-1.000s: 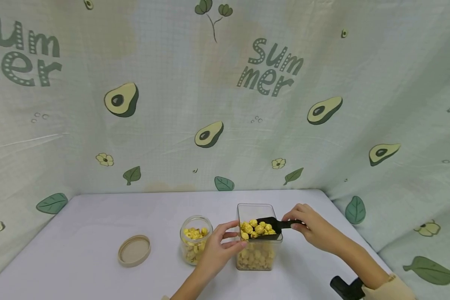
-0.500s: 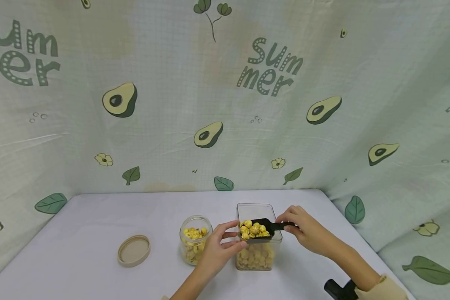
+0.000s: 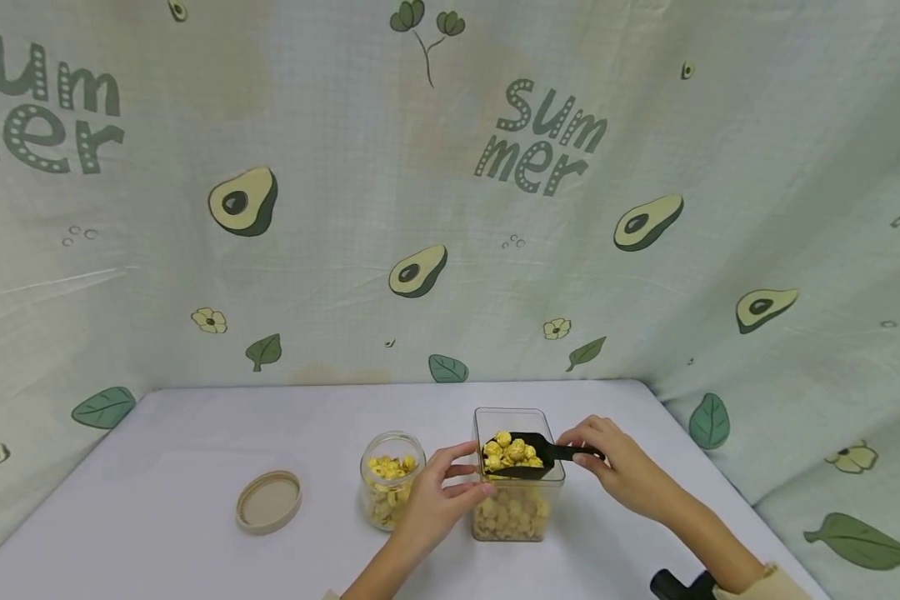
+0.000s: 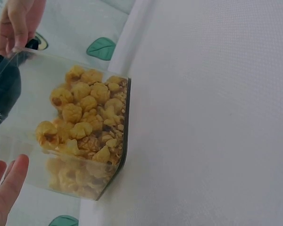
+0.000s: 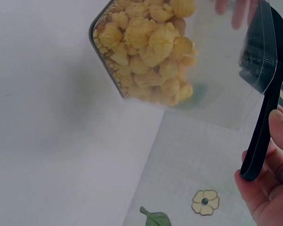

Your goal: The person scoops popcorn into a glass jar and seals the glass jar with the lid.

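Observation:
My right hand [image 3: 615, 462] pinches the handle of a black scoop [image 3: 562, 452]; the right wrist view shows the thumb and fingers on the scoop handle [image 5: 260, 136]. Yellow popcorn [image 3: 512, 452] is heaped in the scoop, which lies within the mouth of a clear square container [image 3: 547, 500]. More popcorn [image 4: 85, 110] fills the container's lower part. My left hand [image 3: 442, 496] rests its fairly straight fingers and thumb against the container's left side. Just left of that hand stands an open round glass jar [image 3: 375, 492], partly hidden by it, with popcorn inside.
A beige round lid [image 3: 268, 502] lies on the white table [image 3: 195, 450], left of the jar. Behind the table hangs a printed cloth [image 3: 330, 250]. A black object [image 3: 678, 586] shows by the right sleeve [image 3: 768, 583].
The right hand and the scoop of popcorn have shifted slightly left and settled near the container's mouth. The left hand, container, jar and lid have kept their places.

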### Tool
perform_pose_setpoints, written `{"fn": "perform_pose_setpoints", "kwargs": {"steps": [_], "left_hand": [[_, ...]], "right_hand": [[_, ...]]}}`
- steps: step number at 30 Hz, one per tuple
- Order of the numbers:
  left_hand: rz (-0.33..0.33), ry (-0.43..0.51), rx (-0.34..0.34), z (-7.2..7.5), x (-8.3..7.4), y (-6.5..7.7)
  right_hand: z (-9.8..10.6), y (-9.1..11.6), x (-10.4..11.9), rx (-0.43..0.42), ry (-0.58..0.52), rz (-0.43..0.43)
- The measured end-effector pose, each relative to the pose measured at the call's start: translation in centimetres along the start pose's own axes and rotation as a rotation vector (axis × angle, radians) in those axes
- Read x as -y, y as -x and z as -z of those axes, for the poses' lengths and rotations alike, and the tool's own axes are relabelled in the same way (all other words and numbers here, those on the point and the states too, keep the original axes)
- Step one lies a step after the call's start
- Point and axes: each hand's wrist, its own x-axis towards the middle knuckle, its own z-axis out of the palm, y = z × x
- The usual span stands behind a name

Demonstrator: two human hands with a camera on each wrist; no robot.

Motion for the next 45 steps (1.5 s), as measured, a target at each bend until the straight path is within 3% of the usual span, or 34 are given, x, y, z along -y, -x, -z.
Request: {"fn": "perform_pose_setpoints", "kwargs": {"steps": [9, 19, 25, 32, 34, 39, 45], "left_hand": [[-0.001, -0.027, -0.005, 0.0, -0.4, 0.4], [-0.145, -0.063, 0.008, 1.3, -2.6, 1.9], [-0.238, -0.100, -0.099, 3.2, -3.5, 2.6], [-0.454, -0.256, -0.211, 6.2, -3.3, 3.5], [-0.487, -0.297, -0.241, 6.9, -3.1, 3.7], [-0.471, -0.434, -0.300, 8.2, -2.3, 4.1], [-0.342, -0.501, -0.334, 9.3, -0.8, 4.4]], "right_hand": [[0.5, 0.1, -0.2, -0.036, 0.005, 0.002], [1.1, -0.2, -0.1, -0.060, 0.008, 0.010], [1.1, -0.5, 0.2, -0.068, 0.015, 0.004], [1.1, -0.8, 0.6, -0.071, 0.005, 0.001], [1.1, -0.9, 0.7, -0.070, 0.000, 0.000], [0.9, -1.2, 1.0, -0.066, -0.013, 0.001], [0.4, -1.8, 1.4, -0.056, -0.009, 0.008]]}}
